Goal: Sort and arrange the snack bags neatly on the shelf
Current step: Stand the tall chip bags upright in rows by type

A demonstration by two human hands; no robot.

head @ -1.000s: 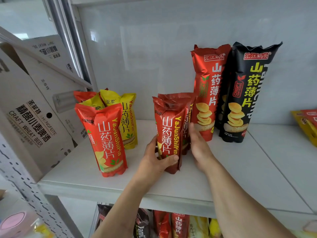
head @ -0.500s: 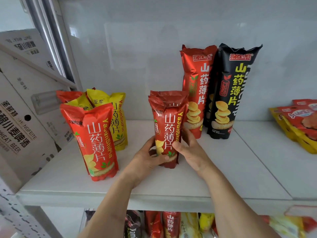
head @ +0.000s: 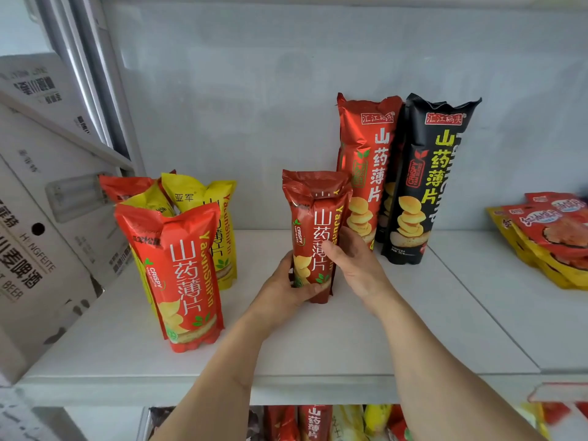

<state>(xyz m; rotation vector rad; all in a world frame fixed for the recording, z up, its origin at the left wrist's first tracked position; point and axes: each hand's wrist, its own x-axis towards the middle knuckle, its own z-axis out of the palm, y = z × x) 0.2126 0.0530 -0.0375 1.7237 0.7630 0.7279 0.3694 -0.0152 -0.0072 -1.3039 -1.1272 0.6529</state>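
A dark red short snack bag stands upright mid-shelf, and both hands hold it. My left hand grips its lower left side, with the thumb across the bottom front. My right hand wraps its right side, thumb pressed on the front. A second dark red bag seems to stand right behind it, mostly hidden. To the left stands a bright red short bag with yellow bags behind it. A tall red bag and a tall black bag stand at the back right.
The white shelf has a front edge just below my forearms. Cardboard beer boxes lean at the left end. A pile of flat red and yellow packets lies at the far right. More snack bags sit on the shelf below.
The dark red bags have been squared up so the front one faces forward and covers the rear one. My right thumb has come round onto the bag's front. The camera view shifted right.
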